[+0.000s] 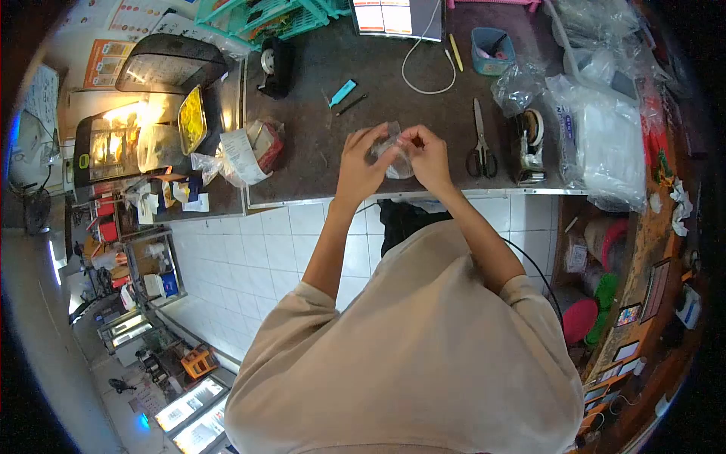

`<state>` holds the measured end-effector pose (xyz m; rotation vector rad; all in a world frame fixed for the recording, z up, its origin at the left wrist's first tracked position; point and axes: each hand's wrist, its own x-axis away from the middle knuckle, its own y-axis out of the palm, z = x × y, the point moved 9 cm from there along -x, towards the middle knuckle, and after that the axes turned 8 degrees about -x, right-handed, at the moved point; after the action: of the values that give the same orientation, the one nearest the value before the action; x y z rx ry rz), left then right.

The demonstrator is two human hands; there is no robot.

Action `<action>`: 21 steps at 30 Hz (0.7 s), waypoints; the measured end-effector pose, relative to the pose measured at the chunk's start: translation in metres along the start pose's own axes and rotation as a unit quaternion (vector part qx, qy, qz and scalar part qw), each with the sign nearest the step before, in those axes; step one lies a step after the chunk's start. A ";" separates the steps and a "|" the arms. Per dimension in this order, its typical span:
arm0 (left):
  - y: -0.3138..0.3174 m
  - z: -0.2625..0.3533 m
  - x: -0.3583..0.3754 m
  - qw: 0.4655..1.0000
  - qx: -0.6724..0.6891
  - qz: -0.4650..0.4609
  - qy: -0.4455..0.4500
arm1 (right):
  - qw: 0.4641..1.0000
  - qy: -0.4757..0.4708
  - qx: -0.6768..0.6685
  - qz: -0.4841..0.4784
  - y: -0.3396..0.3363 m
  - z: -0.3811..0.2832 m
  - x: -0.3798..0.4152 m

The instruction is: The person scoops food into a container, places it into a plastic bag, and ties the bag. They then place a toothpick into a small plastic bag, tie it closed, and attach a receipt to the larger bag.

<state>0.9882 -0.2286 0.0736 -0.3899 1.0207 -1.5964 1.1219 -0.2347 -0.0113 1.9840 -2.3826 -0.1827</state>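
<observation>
Between my two hands is a small clear plastic bag (399, 165), close over the dark counter near its front edge. My left hand (366, 160) curves its fingers and thumb around the left side of the bag. At the bag's upper right, my right hand (428, 155) pinches the plastic, with its fingertips close to those of the left. What the bag contains, if anything, I cannot make out. Scissors (481, 144) lie to the right of my right hand. A black pen (352, 104) and a light blue highlighter (343, 92) lie beyond my left hand.
On the left, a wrapped parcel with a paper slip (243, 157) sits near the counter edge (302, 203). A tape dispenser (529, 147) and clear plastic packs (605, 144) occupy the right. A white cable (406, 68), a blue cup (491, 60) and a teal basket (265, 23) are farther back.
</observation>
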 end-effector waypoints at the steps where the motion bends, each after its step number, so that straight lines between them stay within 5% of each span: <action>1: 0.007 -0.003 -0.002 1.000 0.007 -0.008 -0.007 | 1.000 -0.002 0.003 0.000 0.001 -0.001 0.000; 9: 0.036 -0.034 -0.001 0.974 0.171 -0.021 -0.146 | 0.998 -0.012 0.012 0.056 -0.010 0.003 0.003; 15: 0.046 -0.042 -0.006 0.966 0.231 0.014 -0.118 | 0.997 -0.059 -0.003 0.058 -0.010 -0.008 0.009; 21: 0.041 -0.049 -0.004 0.958 0.218 0.035 -0.181 | 0.996 -0.064 0.022 0.060 -0.006 -0.010 0.012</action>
<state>0.9801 -0.2041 0.0154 -0.3222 0.3846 -1.5609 1.1266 -0.2485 -0.0025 1.8952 -2.5975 -0.2625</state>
